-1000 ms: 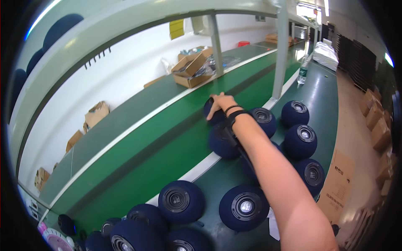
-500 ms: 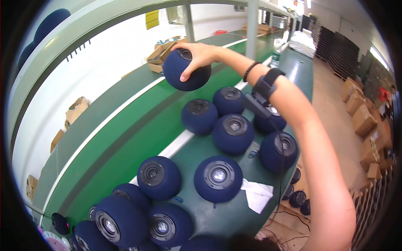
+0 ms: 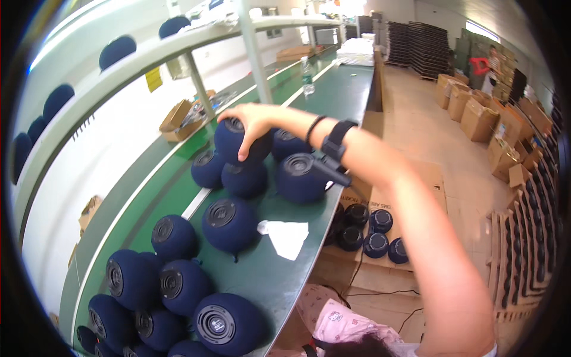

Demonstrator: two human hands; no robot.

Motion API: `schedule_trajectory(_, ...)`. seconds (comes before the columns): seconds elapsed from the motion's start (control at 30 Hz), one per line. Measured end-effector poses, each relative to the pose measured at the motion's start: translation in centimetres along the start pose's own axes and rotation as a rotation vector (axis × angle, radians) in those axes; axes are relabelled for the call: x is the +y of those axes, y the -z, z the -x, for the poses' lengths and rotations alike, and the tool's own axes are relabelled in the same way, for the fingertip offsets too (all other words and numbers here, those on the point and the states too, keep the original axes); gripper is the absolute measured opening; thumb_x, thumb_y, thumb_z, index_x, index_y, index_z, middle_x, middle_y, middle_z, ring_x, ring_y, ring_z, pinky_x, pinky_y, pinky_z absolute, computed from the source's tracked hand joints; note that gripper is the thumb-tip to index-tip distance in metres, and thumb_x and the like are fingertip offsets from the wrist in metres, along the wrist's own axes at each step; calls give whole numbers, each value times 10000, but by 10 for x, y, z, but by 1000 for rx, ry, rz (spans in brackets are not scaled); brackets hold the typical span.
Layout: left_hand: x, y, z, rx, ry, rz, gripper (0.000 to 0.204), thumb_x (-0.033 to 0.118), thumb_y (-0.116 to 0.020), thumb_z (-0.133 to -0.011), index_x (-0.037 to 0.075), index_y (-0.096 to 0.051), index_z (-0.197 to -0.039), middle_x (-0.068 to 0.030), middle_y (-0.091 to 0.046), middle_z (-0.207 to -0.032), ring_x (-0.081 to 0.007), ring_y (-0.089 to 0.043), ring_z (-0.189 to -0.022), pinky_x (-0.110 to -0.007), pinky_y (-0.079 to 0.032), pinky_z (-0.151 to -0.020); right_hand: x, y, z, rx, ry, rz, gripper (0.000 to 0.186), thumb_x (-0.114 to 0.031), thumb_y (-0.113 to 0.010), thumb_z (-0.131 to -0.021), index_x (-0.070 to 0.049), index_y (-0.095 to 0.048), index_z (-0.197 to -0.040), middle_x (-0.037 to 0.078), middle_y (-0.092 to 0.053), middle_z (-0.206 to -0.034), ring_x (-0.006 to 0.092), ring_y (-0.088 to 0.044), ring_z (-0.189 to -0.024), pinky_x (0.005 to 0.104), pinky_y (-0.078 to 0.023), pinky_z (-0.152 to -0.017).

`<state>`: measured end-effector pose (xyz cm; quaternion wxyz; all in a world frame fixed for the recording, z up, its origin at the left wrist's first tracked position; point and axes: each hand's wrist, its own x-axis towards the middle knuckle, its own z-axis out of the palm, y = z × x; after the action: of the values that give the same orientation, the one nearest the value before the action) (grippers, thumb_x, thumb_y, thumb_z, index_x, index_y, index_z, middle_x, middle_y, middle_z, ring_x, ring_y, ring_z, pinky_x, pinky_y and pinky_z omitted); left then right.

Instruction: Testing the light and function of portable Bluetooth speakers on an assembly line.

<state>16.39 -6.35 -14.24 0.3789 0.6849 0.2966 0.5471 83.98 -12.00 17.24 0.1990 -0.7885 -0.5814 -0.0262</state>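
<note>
Since half a second ago: the right hand has brought the dark blue, egg-shaped fabric-covered speaker down from where it was raised above the belt, so it now sits low among the others, upper middle of the frame.
Fingers: spread and curled over the top and near side of that speaker, thumb down its front; the grasp looks firm, and I cannot tell whether the speaker already bears on its neighbours.
Held speaker's place: on top of, or touching, a cluster of like blue speakers; one lies just below it, one to its left, one to its right.
Wrist: a black band and a black watch on the outstretched right forearm, which crosses from the lower right.
Left hand: not in view.
Bench: a long green work surface running from lower left to upper centre, beside a green conveyor belt.
Other speakers: a loose row toward the lower left, one large at bottom centre.
White paper scrap: flat on the bench near centre.
Below the bench edge: small black round parts on cardboard.
Meaning of the change: judged from the lowered hand, the speaker is being set among the group rather than carried off.
</note>
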Motion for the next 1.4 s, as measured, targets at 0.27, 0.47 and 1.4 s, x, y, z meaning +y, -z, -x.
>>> schedule_trajectory(0.27,-16,-122,-66,-148,-192,220,806,496,-604,-802,-67,-403,-1344,-262,-488,-1306,-333,-528,-1159,-421,-436,-998,73,-47,16,267,-166,-130,1157,-494,-930,-371,-123,-480,-1371,233,-509,-1313,379,-492,-1240,422,-444,-1030)
schedule_trajectory(0.47,-14,-201,-89,-295,-225,333,822,501,-624,-796,-64,-403,-1351,-264,-473,-1328,-341,-514,-1183,-426,-423,-1012,54,-44,17,9,-259,-143,1244,-481,-930,-388,-256,-341,-1460,183,-369,-1441,382,-431,-1309,454,-395,-1076)
schedule_trajectory(1.4,42,-93,-87,-27,-297,-39,900,525,-715,-766,-48,-403,-1385,-272,-399,-1432,-379,-447,-1293,-452,-362,-1077,80,-61,183,719,-144,-127,277,-116,-639,-741,-27,-619,-1003,131,-652,-1009,255,-644,-885,356,-526,-801)
